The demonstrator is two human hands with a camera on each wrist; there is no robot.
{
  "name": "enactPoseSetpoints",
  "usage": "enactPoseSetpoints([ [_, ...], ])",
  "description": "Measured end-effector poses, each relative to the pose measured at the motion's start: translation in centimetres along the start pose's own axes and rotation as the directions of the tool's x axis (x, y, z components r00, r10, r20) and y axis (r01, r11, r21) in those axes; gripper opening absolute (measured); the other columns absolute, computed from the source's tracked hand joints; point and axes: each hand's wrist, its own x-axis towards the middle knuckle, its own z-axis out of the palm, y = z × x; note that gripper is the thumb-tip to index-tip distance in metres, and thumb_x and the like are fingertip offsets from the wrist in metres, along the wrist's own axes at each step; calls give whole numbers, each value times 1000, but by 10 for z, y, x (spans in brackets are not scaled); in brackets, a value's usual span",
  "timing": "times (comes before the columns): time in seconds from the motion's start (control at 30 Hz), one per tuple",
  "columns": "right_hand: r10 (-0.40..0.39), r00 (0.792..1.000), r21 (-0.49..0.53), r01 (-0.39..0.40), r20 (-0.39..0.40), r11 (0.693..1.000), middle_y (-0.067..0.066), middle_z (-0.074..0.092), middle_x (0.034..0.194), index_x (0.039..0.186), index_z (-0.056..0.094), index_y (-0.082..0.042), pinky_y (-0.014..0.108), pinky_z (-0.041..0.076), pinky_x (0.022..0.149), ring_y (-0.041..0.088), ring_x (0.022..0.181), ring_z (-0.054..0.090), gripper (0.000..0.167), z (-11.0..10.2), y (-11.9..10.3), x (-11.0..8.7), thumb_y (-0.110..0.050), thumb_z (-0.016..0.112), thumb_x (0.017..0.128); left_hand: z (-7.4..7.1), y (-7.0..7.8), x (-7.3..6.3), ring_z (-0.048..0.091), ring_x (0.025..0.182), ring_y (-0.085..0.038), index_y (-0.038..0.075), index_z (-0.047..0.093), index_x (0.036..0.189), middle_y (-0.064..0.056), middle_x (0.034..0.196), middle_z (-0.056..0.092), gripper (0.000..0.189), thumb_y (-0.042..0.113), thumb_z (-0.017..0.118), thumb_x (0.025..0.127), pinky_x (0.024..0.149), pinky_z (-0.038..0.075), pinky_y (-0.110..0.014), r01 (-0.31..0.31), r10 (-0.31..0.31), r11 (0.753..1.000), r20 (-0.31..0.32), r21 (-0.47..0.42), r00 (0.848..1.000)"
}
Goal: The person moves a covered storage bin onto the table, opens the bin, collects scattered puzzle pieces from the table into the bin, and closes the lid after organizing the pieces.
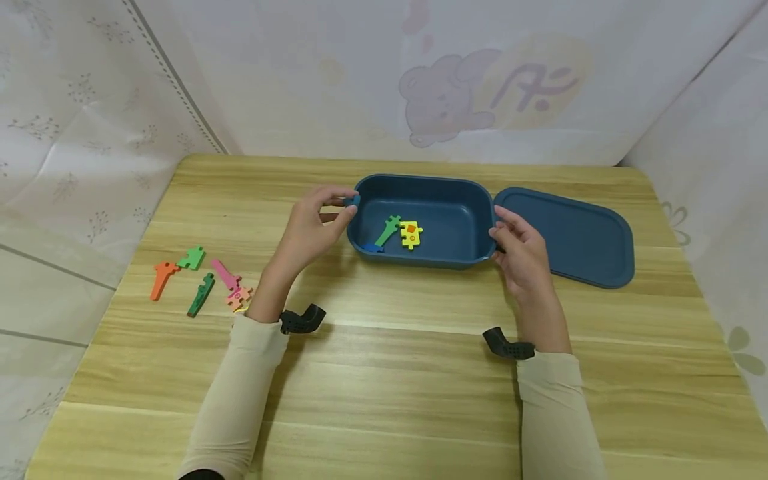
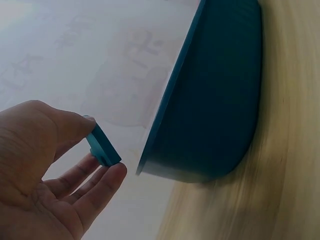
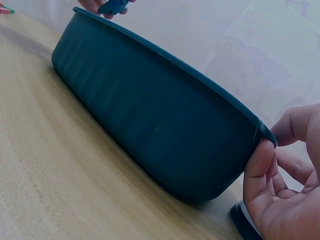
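Observation:
My left hand [image 1: 307, 232] pinches a small blue puzzle piece [image 2: 104, 145] between thumb and fingertips, at the left rim of a dark blue plastic box [image 1: 414, 261]. In the left wrist view a gap shows between the piece and the box. At the other end, my right hand [image 1: 523, 252] grips the box's rim with thumb and fingers. Inside the box, toward its left, lie a green puzzle piece [image 1: 387, 230], a yellow one with an orange mark [image 1: 411, 235] and a blue one [image 1: 373, 247].
The box's dark blue lid [image 1: 570, 235] lies flat to its right. On the table's left are an orange piece [image 1: 161, 279], a bright green one [image 1: 192, 258], a dark green one [image 1: 201, 295], a pink one [image 1: 225, 273] and a salmon one [image 1: 239, 297] beside my left wrist. Curtains surround the table.

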Motion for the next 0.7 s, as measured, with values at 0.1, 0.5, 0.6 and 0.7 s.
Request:
enactPoseSetpoints([
  [0.1,7,1000,1,-7,2,1000,-7,48,121,160,48,-19,18,48,65,10,100,47,54,-1,-1,0,-19,61,107,3,1,1,66,125,-33,7,71,132,-14,141,64,29,14,70,103,101,62,-51,-6,6,1000,14,1,1000],
  [0.5,0,1000,23,0,10,1000,-6,48,120,159,49,-18,18,48,63,9,94,48,55,-1,2,3,-17,63,106,14,2,0,65,118,-25,10,73,131,-10,136,66,29,16,71,103,98,64,-44,-51,51,999,57,7,997],
  [0.6,-2,1000,24,1,12,1000,-6,48,120,159,48,-18,18,48,64,9,94,48,55,-1,2,3,-17,63,106,16,2,0,68,121,-26,10,72,133,-10,138,66,31,18,71,103,97,64,-45,-49,48,998,61,27,997],
  [0.7,-5,1000,25,4,11,1000,-6,48,120,159,49,-18,18,48,64,9,95,48,55,-1,2,3,-17,63,106,17,2,0,69,123,-27,11,72,135,-11,140,66,32,19,71,103,96,64,-44,-49,47,998,66,40,997],
])
